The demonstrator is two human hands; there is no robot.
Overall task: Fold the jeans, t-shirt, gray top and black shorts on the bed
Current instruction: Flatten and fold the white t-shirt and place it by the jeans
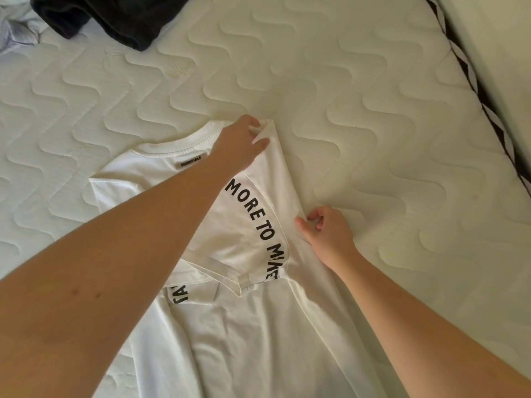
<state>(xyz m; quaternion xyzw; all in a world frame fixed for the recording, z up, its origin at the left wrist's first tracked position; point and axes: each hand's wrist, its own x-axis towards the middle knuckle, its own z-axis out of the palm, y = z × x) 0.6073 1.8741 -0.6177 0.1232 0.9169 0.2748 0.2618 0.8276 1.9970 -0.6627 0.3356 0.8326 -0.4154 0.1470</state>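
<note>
A white t-shirt point(253, 326) with curved black lettering lies on the quilted white mattress point(344, 81), collar toward the far side. Its right side is folded inward over the body, the sleeve lying across the middle. My left hand point(244, 139) reaches over the shirt and pinches the fabric at the top of the fold near the shoulder. My right hand point(324, 231) pinches the same folded edge lower down, at the shirt's right side. A dark crumpled garment point(109, 18), black or charcoal, lies at the far left of the bed.
A pale light-blue fabric point(14, 27) is bunched at the top left corner beside the dark garment. The mattress edge with black-and-white piping point(471, 90) runs diagonally down the right side, and a pale surface lies beyond it.
</note>
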